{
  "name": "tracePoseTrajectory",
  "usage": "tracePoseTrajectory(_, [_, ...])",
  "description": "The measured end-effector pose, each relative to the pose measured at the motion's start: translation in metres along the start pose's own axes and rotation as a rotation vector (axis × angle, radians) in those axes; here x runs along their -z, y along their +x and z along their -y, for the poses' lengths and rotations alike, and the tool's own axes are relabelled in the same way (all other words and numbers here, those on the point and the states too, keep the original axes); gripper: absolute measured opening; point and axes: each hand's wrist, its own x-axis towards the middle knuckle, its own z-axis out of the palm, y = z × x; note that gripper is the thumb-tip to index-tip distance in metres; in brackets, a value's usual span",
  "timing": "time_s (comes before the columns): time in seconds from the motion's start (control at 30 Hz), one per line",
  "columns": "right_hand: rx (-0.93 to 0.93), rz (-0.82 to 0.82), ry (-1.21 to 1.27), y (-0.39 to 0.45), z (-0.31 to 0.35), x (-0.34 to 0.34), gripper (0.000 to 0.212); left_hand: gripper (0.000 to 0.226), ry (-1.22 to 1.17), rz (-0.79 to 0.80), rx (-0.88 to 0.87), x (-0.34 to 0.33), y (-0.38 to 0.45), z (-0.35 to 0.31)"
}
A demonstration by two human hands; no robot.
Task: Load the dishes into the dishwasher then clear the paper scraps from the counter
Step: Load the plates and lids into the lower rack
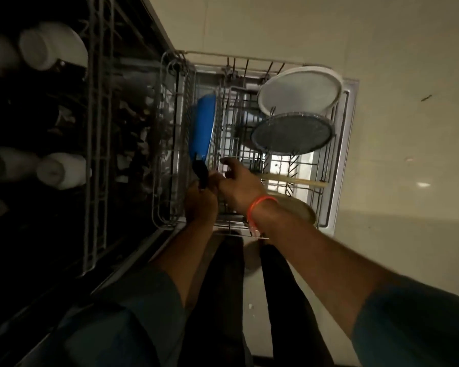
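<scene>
A blue pan (202,125) stands on edge in the left part of the pulled-out lower rack (170,144). My left hand (200,203) grips its black handle (199,170) from below. My right hand (240,186), with an orange band at the wrist, is right beside it, thumb raised and fingers bent toward the handle's end. Whether those fingers hold the handle is hidden. A white plate (300,88) and a grey plate (292,133) lean in the rack's far right side.
A wooden utensil (297,180) lies across the rack, and a beige bowl (304,211) sits under my right wrist. The upper rack at left holds white cups (52,49) (64,170). The open door (346,154) lies over a beige floor. My legs stand at the rack's near edge.
</scene>
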Motion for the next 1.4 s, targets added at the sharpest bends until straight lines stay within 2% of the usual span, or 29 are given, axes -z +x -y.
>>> tracePoseTrajectory(0.13, [-0.021, 0.023, -0.04, 0.007, -0.015, 0.002, 0.05, 0.026, 0.154, -0.006, -0.067, -0.004, 0.011, 0.011])
tracePoseTrajectory(0.23, [-0.039, 0.038, -0.051, 0.008, -0.032, 0.008, 0.041, 0.035, 0.243, -0.061, -0.131, -0.008, 0.028, 0.025])
tracePoseTrajectory(0.43, [-0.087, 0.038, -0.099, 0.017, -0.057, 0.022, 0.025, 0.042, 0.313, -0.048, -0.224, -0.02, 0.055, 0.037])
tracePoseTrajectory(0.53, [-0.105, 0.056, -0.123, 0.026, -0.06, 0.026, 0.03, 0.039, 0.347, -0.026, -0.206, -0.023, 0.062, 0.05])
tracePoseTrajectory(0.7, [-0.083, 0.063, -0.061, 0.04, -0.057, 0.03, 0.03, 0.041, 0.549, 0.208, -0.108, -0.033, 0.079, 0.055])
tracePoseTrajectory(0.77, [-0.068, 0.062, -0.078, 0.045, -0.056, 0.035, 0.033, 0.045, 0.627, 0.257, -0.066, -0.036, 0.089, 0.054])
tracePoseTrajectory(0.97, [-0.061, 0.039, -0.102, 0.054, -0.069, 0.048, 0.038, 0.05, 0.744, 0.165, 0.016, -0.042, 0.116, 0.058])
tracePoseTrajectory(1.1, [-0.06, 0.036, -0.062, 0.05, -0.08, 0.053, 0.038, 0.037, 0.823, 0.131, -0.024, -0.038, 0.128, 0.057])
tracePoseTrajectory(1.23, [-0.045, 0.021, -0.045, 0.043, -0.087, 0.053, 0.034, 0.029, 0.8, 0.132, -0.04, -0.033, 0.135, 0.056])
tracePoseTrajectory(1.4, [0.005, 0.013, -0.032, 0.035, -0.088, 0.055, 0.033, 0.052, 0.71, 0.104, -0.216, -0.039, 0.115, 0.046])
